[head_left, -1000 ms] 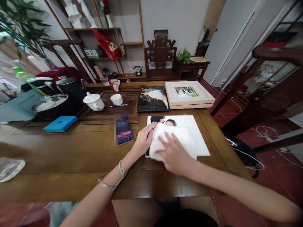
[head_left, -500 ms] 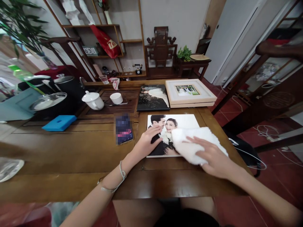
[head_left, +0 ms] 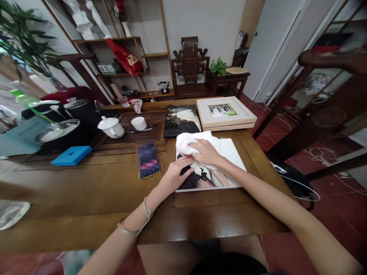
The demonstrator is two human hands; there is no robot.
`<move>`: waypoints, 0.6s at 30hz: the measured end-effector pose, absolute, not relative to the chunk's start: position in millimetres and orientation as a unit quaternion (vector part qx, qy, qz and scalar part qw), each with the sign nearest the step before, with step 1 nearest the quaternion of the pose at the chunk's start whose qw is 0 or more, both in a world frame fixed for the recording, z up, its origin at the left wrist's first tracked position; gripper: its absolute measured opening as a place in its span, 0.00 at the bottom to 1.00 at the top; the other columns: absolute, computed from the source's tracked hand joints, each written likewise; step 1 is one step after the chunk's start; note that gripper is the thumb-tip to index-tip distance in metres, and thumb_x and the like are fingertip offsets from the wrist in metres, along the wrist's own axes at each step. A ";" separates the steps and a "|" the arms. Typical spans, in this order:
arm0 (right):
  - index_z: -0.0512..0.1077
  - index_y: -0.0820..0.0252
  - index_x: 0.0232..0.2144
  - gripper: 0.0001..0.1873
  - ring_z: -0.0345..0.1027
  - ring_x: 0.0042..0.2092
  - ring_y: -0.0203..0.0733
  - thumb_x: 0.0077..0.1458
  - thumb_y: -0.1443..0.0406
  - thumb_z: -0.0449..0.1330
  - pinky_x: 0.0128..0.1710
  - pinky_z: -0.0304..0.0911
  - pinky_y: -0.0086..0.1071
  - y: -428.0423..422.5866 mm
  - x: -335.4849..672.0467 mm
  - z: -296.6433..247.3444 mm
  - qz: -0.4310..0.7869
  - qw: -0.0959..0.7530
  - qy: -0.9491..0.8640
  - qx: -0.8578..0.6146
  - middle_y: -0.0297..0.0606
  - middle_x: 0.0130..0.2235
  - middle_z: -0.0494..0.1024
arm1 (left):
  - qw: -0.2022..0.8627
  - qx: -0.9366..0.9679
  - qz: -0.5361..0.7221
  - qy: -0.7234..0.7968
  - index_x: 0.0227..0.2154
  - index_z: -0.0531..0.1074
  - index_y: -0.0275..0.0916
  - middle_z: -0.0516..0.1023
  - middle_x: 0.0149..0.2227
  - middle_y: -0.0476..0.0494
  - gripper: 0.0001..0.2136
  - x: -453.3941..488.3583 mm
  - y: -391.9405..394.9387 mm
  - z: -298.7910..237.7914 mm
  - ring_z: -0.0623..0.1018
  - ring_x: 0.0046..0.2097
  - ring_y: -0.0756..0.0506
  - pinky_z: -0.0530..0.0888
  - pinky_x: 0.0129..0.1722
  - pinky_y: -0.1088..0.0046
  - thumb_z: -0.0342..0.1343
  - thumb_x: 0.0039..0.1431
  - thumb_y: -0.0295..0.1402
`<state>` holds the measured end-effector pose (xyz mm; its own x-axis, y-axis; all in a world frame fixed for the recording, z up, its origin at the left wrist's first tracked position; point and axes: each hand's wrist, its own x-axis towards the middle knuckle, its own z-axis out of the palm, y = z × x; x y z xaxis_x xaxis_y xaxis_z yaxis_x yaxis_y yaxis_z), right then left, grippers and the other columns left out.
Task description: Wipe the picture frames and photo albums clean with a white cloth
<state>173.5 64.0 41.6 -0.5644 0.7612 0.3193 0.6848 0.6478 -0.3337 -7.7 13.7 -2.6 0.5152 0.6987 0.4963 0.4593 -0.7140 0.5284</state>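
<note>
A photo panel (head_left: 233, 162) with a printed portrait lies flat on the wooden table, close to its front edge. My right hand (head_left: 207, 152) grips a white cloth (head_left: 185, 141) and presses it on the panel's upper left part, covering the faces in the picture. At the panel's left side rests my left hand (head_left: 179, 172), fingers stretched out flat on the dark part of the print. To the left of that hand lies a phone (head_left: 149, 168) with its screen lit.
Behind the panel are a dark photo board (head_left: 172, 131) and stacked light frames (head_left: 206, 124). A slatted tea tray (head_left: 157, 133) carries a lidded white teapot (head_left: 111, 128) and a white cup (head_left: 139, 123). A blue block (head_left: 71, 156) sits farther left. A dark chair (head_left: 286, 149) stands at right.
My right hand has slid the white cloth from the panel's right side to its upper left, uncovering the right side. My left hand stays in place on the panel.
</note>
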 end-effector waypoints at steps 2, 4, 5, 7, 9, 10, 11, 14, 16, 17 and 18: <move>0.78 0.60 0.38 0.18 0.70 0.43 0.51 0.47 0.70 0.53 0.45 0.62 0.40 69.0 161.9 39.8 0.086 0.224 -0.886 -0.396 0.42 0.39 0.81 | 0.166 0.855 0.351 0.343 0.45 0.77 0.36 0.81 0.47 0.37 0.10 -7.8 13.2 -0.7 0.78 0.53 0.40 0.75 0.55 0.59 0.57 0.63 0.31; 0.78 0.60 0.38 0.18 0.70 0.45 0.51 0.47 0.70 0.53 0.47 0.62 0.42 69.6 155.8 37.6 0.083 0.228 -0.891 -0.384 0.43 0.40 0.81 | 0.169 0.853 0.343 0.355 0.43 0.78 0.37 0.82 0.44 0.38 0.08 -8.0 12.1 1.8 0.80 0.49 0.41 0.77 0.52 0.60 0.57 0.63 0.30; 0.78 0.60 0.39 0.18 0.70 0.47 0.52 0.46 0.70 0.53 0.49 0.62 0.43 68.0 155.1 36.1 0.080 0.231 -0.892 -0.380 0.44 0.42 0.81 | 0.171 0.852 0.338 0.361 0.42 0.78 0.38 0.82 0.43 0.39 0.08 -8.2 11.5 2.9 0.80 0.47 0.41 0.77 0.50 0.61 0.57 0.63 0.30; 0.77 0.59 0.40 0.20 0.68 0.53 0.53 0.44 0.70 0.54 0.54 0.59 0.46 61.5 159.0 32.4 0.074 0.240 -0.893 -0.374 0.46 0.48 0.79 | 0.176 0.850 0.332 0.369 0.42 0.78 0.39 0.82 0.42 0.40 0.08 -8.5 10.6 4.5 0.81 0.45 0.42 0.78 0.48 0.62 0.57 0.63 0.31; 0.77 0.59 0.42 0.22 0.64 0.58 0.54 0.42 0.70 0.55 0.58 0.56 0.48 51.6 169.1 27.7 0.068 0.251 -0.890 -0.374 0.47 0.53 0.76 | 0.180 0.848 0.338 0.367 0.42 0.78 0.40 0.82 0.43 0.40 0.08 -8.5 10.2 4.9 0.81 0.46 0.42 0.78 0.49 0.62 0.57 0.63 0.32; 0.77 0.60 0.42 0.23 0.63 0.59 0.54 0.41 0.70 0.55 0.59 0.56 0.49 46.0 175.9 25.2 0.065 0.258 -0.888 -0.376 0.48 0.54 0.75 | 0.181 0.848 0.342 0.363 0.43 0.78 0.40 0.82 0.45 0.40 0.08 -8.3 10.4 4.6 0.81 0.47 0.42 0.78 0.50 0.62 0.56 0.63 0.32; 0.77 0.60 0.41 0.23 0.63 0.59 0.55 0.41 0.70 0.55 0.59 0.56 0.50 40.1 183.5 22.7 0.060 0.269 -0.884 -0.378 0.49 0.55 0.75 | 0.183 0.848 0.345 0.358 0.43 0.78 0.39 0.81 0.46 0.40 0.09 -8.1 10.8 4.1 0.80 0.49 0.42 0.77 0.51 0.62 0.56 0.63 0.32; 0.77 0.59 0.37 0.19 0.64 0.58 0.55 0.40 0.70 0.55 0.57 0.60 0.52 22.2 209.5 16.0 0.044 0.317 -0.866 -0.383 0.50 0.55 0.75 | 0.181 0.850 0.350 0.349 0.44 0.78 0.38 0.81 0.48 0.38 0.09 -7.8 12.5 1.5 0.78 0.53 0.41 0.75 0.55 0.59 0.56 0.63 0.32; 0.77 0.58 0.33 0.16 0.65 0.58 0.56 0.41 0.70 0.55 0.55 0.62 0.53 10.9 228.5 13.6 0.032 0.353 -0.856 -0.377 0.50 0.56 0.74 | 0.181 0.849 0.351 0.350 0.45 0.78 0.37 0.80 0.50 0.37 0.10 -7.9 13.6 -0.6 0.77 0.56 0.40 0.74 0.58 0.56 0.56 0.63 0.33; 0.76 0.58 0.31 0.13 0.65 0.58 0.56 0.41 0.70 0.55 0.55 0.63 0.53 5.6 238.5 13.3 0.030 0.361 -0.857 -0.366 0.50 0.57 0.73 | 0.182 0.848 0.353 0.351 0.45 0.78 0.37 0.79 0.51 0.37 0.11 -8.0 14.0 -1.4 0.77 0.56 0.39 0.73 0.58 0.55 0.56 0.63 0.33; 0.75 0.58 0.29 0.11 0.66 0.58 0.56 0.42 0.70 0.55 0.54 0.64 0.54 0.2 248.6 13.7 0.030 0.360 -0.865 -0.348 0.49 0.58 0.72 | 0.184 0.847 0.354 0.351 0.45 0.78 0.37 0.79 0.52 0.36 0.11 -8.1 14.2 -2.1 0.76 0.56 0.39 0.73 0.58 0.55 0.56 0.63 0.33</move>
